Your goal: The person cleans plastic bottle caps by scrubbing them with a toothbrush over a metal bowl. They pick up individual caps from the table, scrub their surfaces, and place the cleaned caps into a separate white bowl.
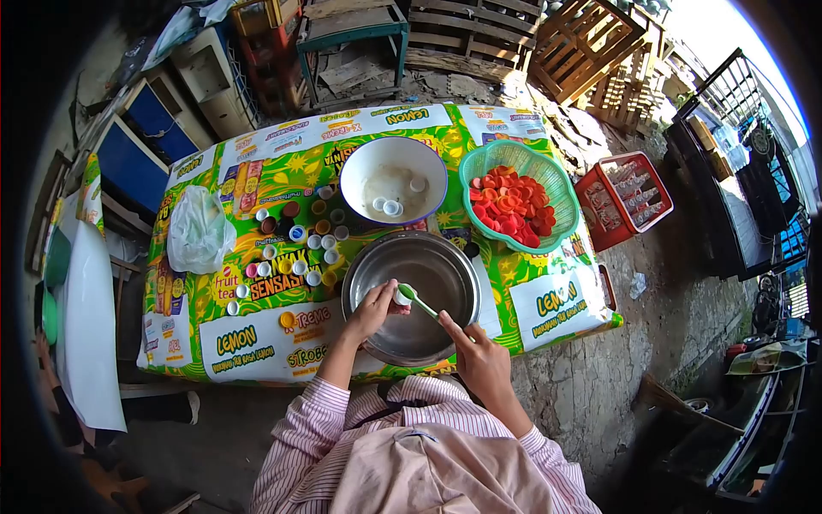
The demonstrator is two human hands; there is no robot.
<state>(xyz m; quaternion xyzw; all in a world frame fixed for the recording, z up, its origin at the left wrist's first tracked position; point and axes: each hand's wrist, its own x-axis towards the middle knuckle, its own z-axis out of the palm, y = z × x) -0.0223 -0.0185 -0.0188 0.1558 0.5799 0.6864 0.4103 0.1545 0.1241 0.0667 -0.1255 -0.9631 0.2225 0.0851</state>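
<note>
A bench [575, 313] covered in a glossy green, yellow and white sheet printed with drink logos fills the middle of a cluttered yard with a rough, cracked concrete floor [556, 390]. Wooden pallets [582, 51] and a teal-framed stand [353, 30] line the far side, and blue-panelled cabinets [147, 122] stand at left. Sunlight falls across the pallets and rubble behind the bench. A dark metal frame [712, 176] rises at right, with a broom [676, 401] lower down. Part of another person [47, 364] shows at the shadowed left edge.

At the bench's near edge, a person in a striped shirt works over a wide steel basin [449, 278]. The left hand [368, 315] pinches a small white cap [402, 296] above it; the right hand [481, 358] is closed around a slim green tool [421, 301], index finger along the handle, its head at the cap.

Just beyond the basin sits a white bowl [390, 156] with a blue rim, a few pale caps inside. To its right, a green basket [477, 163] holds a heap of red caps [514, 204]. Loose caps [297, 233] in white, yellow, brown and pink are scattered left of the basin, between it and a knotted-looking plastic bag [199, 230]. A red crate [604, 206] of clear, crumpled-looking items stands beyond the bench's right side.
</note>
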